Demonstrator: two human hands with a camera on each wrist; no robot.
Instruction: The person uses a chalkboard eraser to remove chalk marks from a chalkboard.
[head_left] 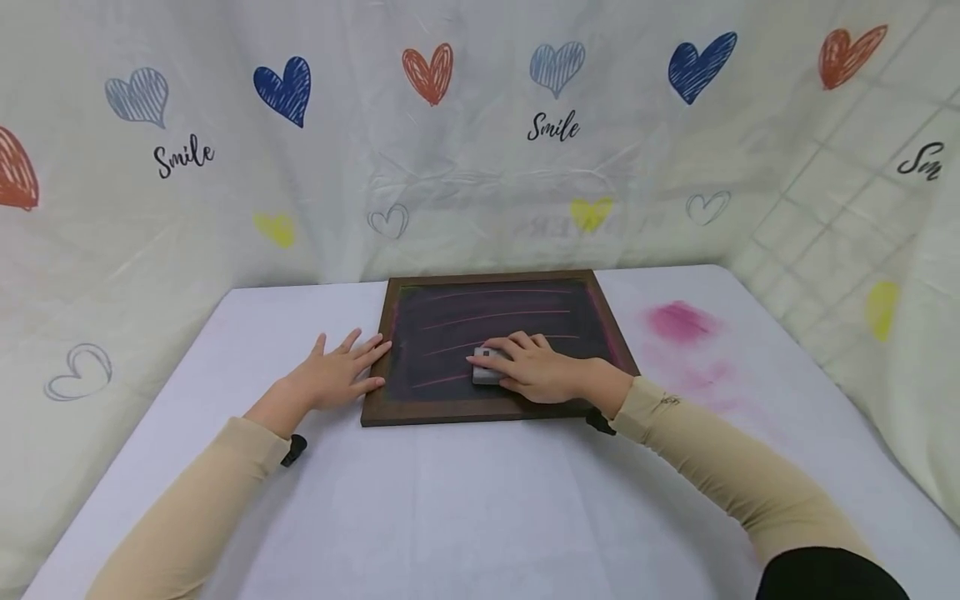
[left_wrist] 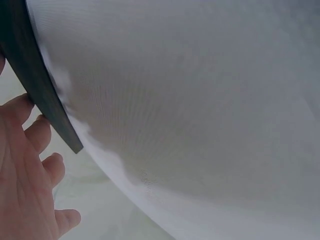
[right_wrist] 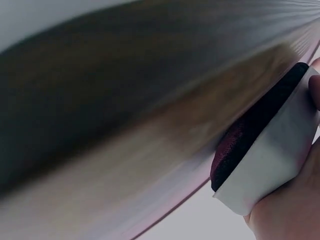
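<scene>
A chalkboard (head_left: 427,412) with a brown wooden frame lies flat on the table, several pink chalk lines (head_left: 497,317) running across its dark surface. My right hand (head_left: 551,375) grips a grey chalkboard eraser (head_left: 484,377) over the lower middle of the board. In the right wrist view the eraser (right_wrist: 270,155) shows a pale body and a dark felt pad with pink dust, held between thumb and fingers. My left hand (head_left: 330,379), fingers spread, touches the left side of the frame. The left wrist view shows those fingertips against the frame edge (left_wrist: 45,90).
A white cloth covers the table (head_left: 480,508). Pink smudges (head_left: 681,322) mark it to the right of the board. Behind and at both sides hangs a pale curtain (head_left: 480,167) printed with hearts and "Smile".
</scene>
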